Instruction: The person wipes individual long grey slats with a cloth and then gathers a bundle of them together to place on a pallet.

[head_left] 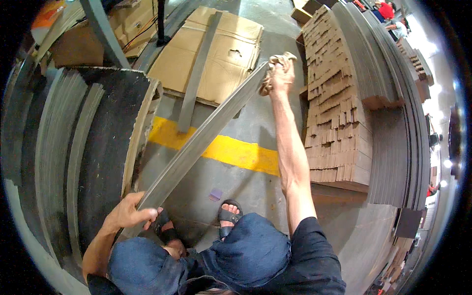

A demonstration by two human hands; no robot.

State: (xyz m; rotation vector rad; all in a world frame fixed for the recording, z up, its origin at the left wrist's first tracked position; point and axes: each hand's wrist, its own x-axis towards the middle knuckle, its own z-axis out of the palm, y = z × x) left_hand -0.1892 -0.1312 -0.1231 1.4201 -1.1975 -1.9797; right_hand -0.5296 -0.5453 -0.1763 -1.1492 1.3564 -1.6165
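A long grey plank (199, 139) slants across the middle, its near end by my lap and its far end up and to the right. Near the lower end, my left hand (132, 211) is closed around it, with the thumb on top. My right arm reaches far forward. My right hand (283, 80) is closed on a crumpled brown cloth (266, 84), which is wrapped over the plank's far end. Part of that end is hidden under the cloth and fingers.
Grey strips (55, 142) lie on a black surface (110, 130) at left. Another strip (199, 69) rests across flattened cardboard (228, 39) ahead. At right stand brown-ended stacked pieces (337, 118) and long grey boards (393, 152). A yellow line (242, 152) crosses the floor.
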